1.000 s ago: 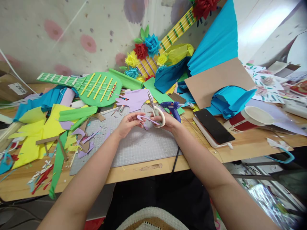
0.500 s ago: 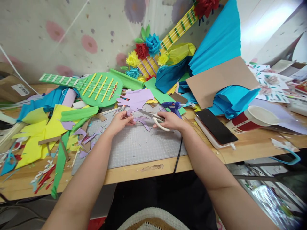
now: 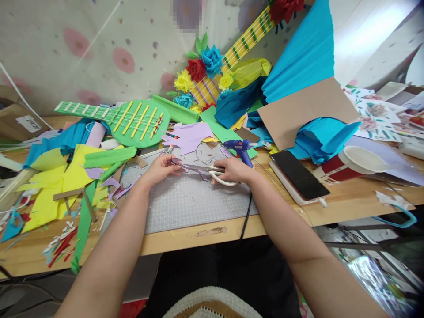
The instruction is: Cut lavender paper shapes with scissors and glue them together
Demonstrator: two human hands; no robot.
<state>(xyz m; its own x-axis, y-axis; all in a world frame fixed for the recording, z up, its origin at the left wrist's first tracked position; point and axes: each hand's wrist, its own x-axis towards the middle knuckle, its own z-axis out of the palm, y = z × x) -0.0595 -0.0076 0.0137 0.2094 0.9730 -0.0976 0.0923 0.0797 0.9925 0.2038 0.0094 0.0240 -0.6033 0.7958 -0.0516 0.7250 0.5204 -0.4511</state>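
Note:
My right hand grips scissors with white handles, fingers wrapped through and around them. The metal blades point left and reach my left hand. That hand is pinched around a small piece of purple paper, partly hidden by the fingers, and the blade tips are at this paper. A narrow purple scrap shows just under the blades. Both hands are above a grey cutting mat strewn with tiny offcuts. Just beyond them lies a larger purple sheet with cut edges.
A blue glue gun stands beyond my right hand, its cord running past the wrist. A phone and a paper cup are on the right. Left are yellow paper scraps and a green paper guitar. Brown cardboard leans behind.
The scissors have swung and shifted left, so their blades now meet the paper at my left fingertips. My left hand has moved slightly left, and less of the purple paper shows below the blades.

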